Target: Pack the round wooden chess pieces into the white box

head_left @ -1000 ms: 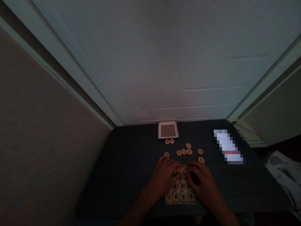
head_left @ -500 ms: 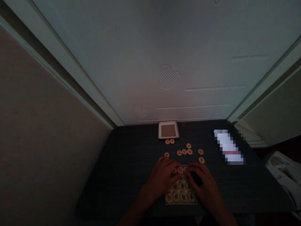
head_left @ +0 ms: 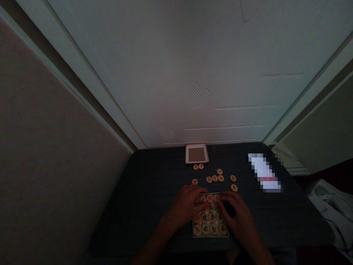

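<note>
A square box (head_left: 211, 236) near the table's front edge holds rows of round pieces with red or black characters. Over its upper left corner lies my left hand (head_left: 186, 206), fingers curved apart above the red pieces of the top row. My right hand (head_left: 238, 211) is at the box's upper right side, thumb and fingers parted, fingertips by the end red piece (head_left: 216, 198). Neither hand visibly grips a piece. Behind the box, several red-marked pieces lie loose on the table, among them one piece (head_left: 195, 182) just beyond my left hand.
The dark table (head_left: 143, 195) reaches back to a pale panel with embossed hearts. A shallow lid or tray (head_left: 196, 162) stands at the table's back. A bright pixelated object (head_left: 264, 173) lies at the right. White items (head_left: 327, 206) sit beyond the right edge.
My left hand has shifted slightly left, uncovering more of the top row's red pieces. My right hand stays by the box's upper right corner. The camera view has shifted a little.
</note>
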Tool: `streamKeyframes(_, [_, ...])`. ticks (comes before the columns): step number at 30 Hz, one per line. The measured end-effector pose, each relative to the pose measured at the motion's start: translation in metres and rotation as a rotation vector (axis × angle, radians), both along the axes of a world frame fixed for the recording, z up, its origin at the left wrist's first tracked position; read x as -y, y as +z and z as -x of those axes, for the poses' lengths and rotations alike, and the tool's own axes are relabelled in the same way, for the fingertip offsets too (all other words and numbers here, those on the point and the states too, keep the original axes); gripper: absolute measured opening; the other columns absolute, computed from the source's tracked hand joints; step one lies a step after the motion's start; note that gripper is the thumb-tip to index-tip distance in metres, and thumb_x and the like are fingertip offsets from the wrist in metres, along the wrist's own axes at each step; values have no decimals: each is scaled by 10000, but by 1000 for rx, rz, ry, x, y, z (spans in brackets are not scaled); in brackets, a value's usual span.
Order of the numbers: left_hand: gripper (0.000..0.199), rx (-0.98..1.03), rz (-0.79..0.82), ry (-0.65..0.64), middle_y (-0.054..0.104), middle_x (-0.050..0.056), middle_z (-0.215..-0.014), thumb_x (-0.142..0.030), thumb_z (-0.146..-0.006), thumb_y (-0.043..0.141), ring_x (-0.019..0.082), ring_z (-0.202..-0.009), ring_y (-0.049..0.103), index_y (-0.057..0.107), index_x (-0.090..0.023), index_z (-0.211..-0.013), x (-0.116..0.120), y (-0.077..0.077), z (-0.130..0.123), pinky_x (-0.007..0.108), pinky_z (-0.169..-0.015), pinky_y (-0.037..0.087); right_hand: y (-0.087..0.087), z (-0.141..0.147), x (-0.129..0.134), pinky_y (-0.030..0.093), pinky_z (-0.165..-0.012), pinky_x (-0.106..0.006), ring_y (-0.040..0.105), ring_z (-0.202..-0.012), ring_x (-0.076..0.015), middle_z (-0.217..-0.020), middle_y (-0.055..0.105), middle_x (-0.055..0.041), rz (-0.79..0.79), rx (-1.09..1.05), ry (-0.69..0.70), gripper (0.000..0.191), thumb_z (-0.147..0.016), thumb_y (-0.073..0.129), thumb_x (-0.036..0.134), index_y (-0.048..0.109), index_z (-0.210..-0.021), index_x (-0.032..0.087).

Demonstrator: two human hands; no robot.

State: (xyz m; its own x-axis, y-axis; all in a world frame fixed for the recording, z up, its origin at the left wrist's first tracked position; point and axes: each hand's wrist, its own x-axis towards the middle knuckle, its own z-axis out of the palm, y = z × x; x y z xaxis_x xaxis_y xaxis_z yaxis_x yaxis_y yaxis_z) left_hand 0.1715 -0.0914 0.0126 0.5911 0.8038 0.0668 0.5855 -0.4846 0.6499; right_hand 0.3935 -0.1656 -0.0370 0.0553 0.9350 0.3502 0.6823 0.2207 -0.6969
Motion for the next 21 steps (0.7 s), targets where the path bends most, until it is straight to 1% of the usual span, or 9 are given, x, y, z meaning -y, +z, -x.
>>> streamKeyframes(4, [286, 11, 32, 15, 733, -23, -1151, -272, -868, 793, 217, -1101, 650, 684, -293, -1132, 0, 3, 4, 355, -1009, 434, -2, 0, 0, 548, -973, -468, 643, -1127, -271, -1216, 667, -88, -56, 59, 25, 169, -950, 633, 310, 713, -1096, 287])
streamKeyframes(7, [217, 7, 37, 25, 740, -22, -1115, -266, -887, 770, 214, -1077, 658, 699, -289, -1091, -1, 3, 4, 353, -993, 445, -4, 2, -3, 539, -976, -496, 630, -1155, -286, -1244, 666, -81, -97, 116, 53, 171, -942, 640, 310, 727, -1090, 303])
streamKeyframes(12, [229, 17, 26, 21, 737, -10, -1102, -296, -879, 779, 221, -1074, 663, 695, -285, -1092, 1, 4, 3, 349, -965, 470, -2, 9, -9, 529, -982, -511, 620, -1175, -291, -1260, 662, -77, -106, 173, 63, 146, -944, 635, 305, 739, -1046, 309])
streamKeyframes(16, [180, 36, 0, 49, 734, 5, -1094, -325, -918, 727, 225, -1073, 661, 699, -285, -1091, 2, 3, 6, 358, -968, 492, 0, 11, -10, 522, -993, -508, 616, -1184, -290, -1257, 661, -80, -104, 181, 60, 135, -945, 631, 297, 742, -1023, 301])
streamKeyframes(19, [140, 80, -38, 90, 729, 13, -1129, -308, -967, 654, 218, -1104, 653, 701, -281, -1096, -5, 4, 11, 366, -1005, 491, 2, 6, -14, 530, -985, -493, 628, -1171, -283, -1241, 671, -81, -103, 161, 54, 171, -961, 601, 298, 734, -1069, 300])
streamKeyframes(21, [139, 109, -59, 123, 734, 15, -1117, -308, -1000, 595, 209, -1079, 663, 700, -271, -1084, -16, 5, 15, 367, -996, 502, 6, -1, -23, 531, -989, -487, 638, -1153, -275, -1224, 682, -84, -100, 137, 46, 202, -976, 572, 301, 718, -1115, 290])
